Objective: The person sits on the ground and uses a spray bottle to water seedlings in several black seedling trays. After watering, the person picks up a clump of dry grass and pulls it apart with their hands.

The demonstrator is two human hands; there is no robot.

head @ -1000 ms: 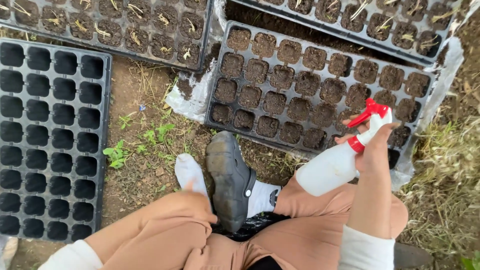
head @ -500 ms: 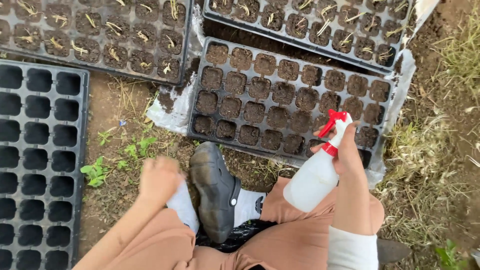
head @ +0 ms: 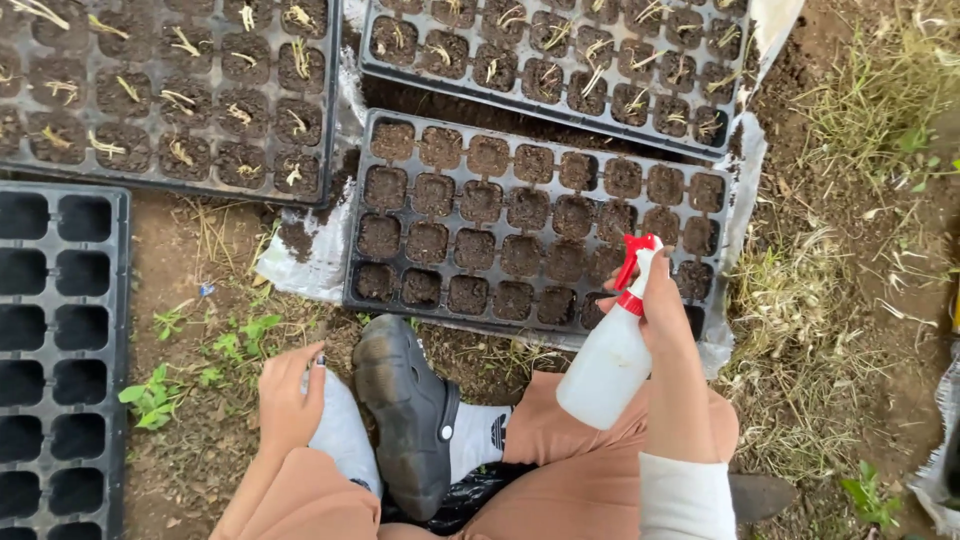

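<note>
My right hand (head: 668,305) wraps closed around the neck of the spray bottle (head: 610,355), white with a red trigger, nozzle toward twelve o'clock over the soil-filled seedling tray (head: 400,160). My left hand (head: 288,395) rests loosely curled and empty on my grey sock (head: 345,430).

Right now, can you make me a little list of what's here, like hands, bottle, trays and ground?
right hand: holds the spray bottle, finger by the red trigger
spray bottle: white, red nozzle, tilted toward the soil tray
left hand: rests on a grey sock, holds nothing
soil tray: black, cells filled with dark soil, no sprouts showing
sprout trays: two at the top, pale shoots in the cells
empty tray: black, at the left, cells bare
shoe: dark clog, in front of the soil tray
ground: dirt with dry grass and small weeds
</note>
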